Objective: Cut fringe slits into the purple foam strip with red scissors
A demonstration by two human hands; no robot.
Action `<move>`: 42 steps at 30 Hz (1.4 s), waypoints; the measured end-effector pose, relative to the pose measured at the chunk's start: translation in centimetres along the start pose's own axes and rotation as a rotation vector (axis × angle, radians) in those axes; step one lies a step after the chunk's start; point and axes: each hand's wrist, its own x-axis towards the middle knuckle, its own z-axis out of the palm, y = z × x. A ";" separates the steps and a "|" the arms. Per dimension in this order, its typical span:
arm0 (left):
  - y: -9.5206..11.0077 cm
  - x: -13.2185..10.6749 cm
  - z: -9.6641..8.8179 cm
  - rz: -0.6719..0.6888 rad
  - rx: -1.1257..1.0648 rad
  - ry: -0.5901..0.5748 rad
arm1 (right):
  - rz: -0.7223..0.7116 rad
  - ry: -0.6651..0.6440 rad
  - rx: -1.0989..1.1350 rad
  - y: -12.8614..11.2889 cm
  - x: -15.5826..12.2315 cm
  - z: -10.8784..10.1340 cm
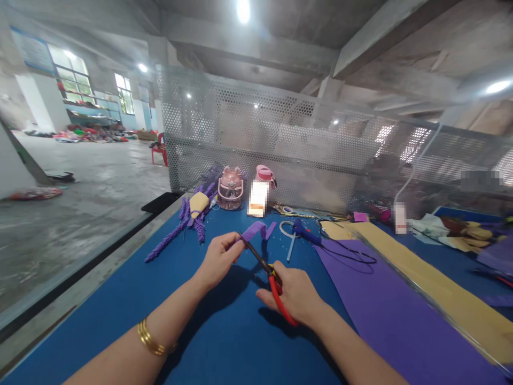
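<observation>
My left hand (222, 259) pinches one end of a purple strip (253, 229), whose free end curls away to the right above the blue table (192, 331). In my right hand (294, 291) is a pair of scissors (276, 294) with red handles. Their dark blades point up and left, reaching the strip close to my left fingertips. Whether the blades are parted or closed on the strip I cannot tell. Beyond my hands lies a blue glue gun (305, 233) with a black cord.
Purple sheet (360, 294) and tan sheet (425, 272) cover the table's right side. Purple braided stems (168, 247) with a tan piece (199, 203) lie at back left. A pink container (230, 190) and a pink bottle (264, 174) stand before the perforated metal screen (280, 128).
</observation>
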 end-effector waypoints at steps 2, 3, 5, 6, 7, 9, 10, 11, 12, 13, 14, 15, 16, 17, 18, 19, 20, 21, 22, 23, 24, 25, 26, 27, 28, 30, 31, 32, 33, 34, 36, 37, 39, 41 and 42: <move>-0.1 0.0 0.0 0.006 0.010 0.007 | 0.001 -0.004 0.011 0.0 0.0 0.0; -0.1 0.0 0.0 0.009 0.014 0.012 | -0.001 -0.005 0.016 -0.1 0.0 0.0; -0.1 0.0 0.1 0.009 0.020 0.014 | -0.004 0.000 0.020 -0.1 -0.1 0.0; 0.0 0.0 0.1 0.005 0.021 0.015 | -0.006 0.003 0.020 -0.1 -0.1 0.0; 0.0 0.0 0.1 0.001 0.021 0.017 | -0.008 0.008 0.020 -0.1 -0.1 0.0; 0.0 0.0 0.1 -0.007 0.016 0.018 | -0.010 0.018 0.019 -0.2 -0.1 0.1; 0.0 0.0 0.1 -0.011 0.012 0.020 | -0.008 0.021 0.017 -0.2 -0.1 0.1; 0.0 0.0 0.1 -0.014 0.009 0.022 | -0.004 0.022 0.015 -0.2 -0.1 0.1; 0.0 0.0 0.1 -0.016 0.008 0.025 | 0.001 0.021 0.012 -0.2 -0.1 0.1; 0.0 0.0 0.1 -0.017 0.008 0.029 | 0.006 0.019 0.008 -0.2 -0.1 0.0; -0.1 0.0 0.1 -0.020 0.011 0.032 | 0.009 0.019 0.005 -0.2 -0.1 0.0; -0.1 0.0 0.1 -0.022 0.015 0.035 | 0.009 0.020 0.002 -0.2 0.0 0.0; -0.2 0.0 0.1 -0.021 0.021 0.036 | 0.006 0.023 -0.002 -0.2 0.0 0.1; -0.2 0.0 0.1 -0.018 0.028 0.037 | 0.003 0.029 -0.006 -0.2 0.0 0.1; -0.2 -0.1 0.1 -0.012 0.035 0.037 | -0.002 0.035 -0.010 -0.2 -0.1 0.2; -0.3 -0.1 0.1 -0.005 0.041 0.037 | -0.006 0.042 -0.015 -0.2 -0.1 0.3; -0.3 -0.1 0.0 0.002 0.046 0.039 | -0.011 0.048 -0.020 -0.2 -0.1 0.4; -0.3 -0.1 0.0 0.009 0.051 0.040 | -0.015 0.055 -0.025 -0.3 -0.1 0.5; -0.4 -0.1 0.0 0.016 0.056 0.040 | -0.019 0.062 -0.028 -0.3 -0.1 0.5; -0.4 -0.1 0.0 0.025 0.065 0.042 | -0.021 0.064 -0.031 -0.3 -0.1 0.6; -0.4 -0.1 0.0 0.036 0.076 0.043 | -0.022 0.065 -0.033 -0.4 -0.1 0.6; -0.3 -0.1 0.1 0.048 0.091 0.042 | -0.021 0.062 -0.036 -0.5 -0.1 0.6; -0.3 -0.1 0.1 0.061 0.104 0.037 | -0.016 0.058 -0.041 -0.5 -0.1 0.6; -0.3 -0.1 0.0 0.072 0.114 0.029 | -0.009 0.055 -0.048 -0.5 -0.1 0.6; -0.2 -0.1 0.0 0.078 0.117 0.018 | -0.003 0.053 -0.054 -0.6 -0.1 0.6; -0.1 0.0 0.0 0.075 0.103 -0.007 | 0.003 0.053 -0.059 -0.6 -0.1 0.6; -0.1 0.0 -0.1 0.067 0.087 -0.018 | 0.003 0.051 -0.058 -0.5 -0.1 0.6; -0.1 0.0 -0.1 0.056 0.068 -0.028 | 0.001 0.050 -0.054 -0.5 -0.1 0.6; -0.1 0.0 -0.2 0.044 0.051 -0.038 | 0.000 0.048 -0.051 -0.5 0.0 0.7; -0.1 0.1 -0.2 0.034 0.036 -0.046 | 0.000 0.047 -0.051 -0.5 0.0 0.7; -0.2 0.1 -0.3 0.022 0.016 -0.055 | 0.007 0.051 -0.057 -0.5 0.0 0.7; -0.3 0.1 -0.3 0.018 0.011 -0.056 | 0.008 0.053 -0.060 -0.5 0.0 0.6; -0.4 0.2 -0.3 0.012 0.005 -0.056 | 0.006 0.055 -0.061 -0.5 0.1 0.6; -0.5 0.2 -0.3 0.006 -0.003 -0.066 | -0.003 0.052 -0.057 -0.4 0.1 0.6; -0.5 0.2 -0.3 0.002 -0.008 -0.075 | -0.010 0.050 -0.055 -0.3 0.1 0.6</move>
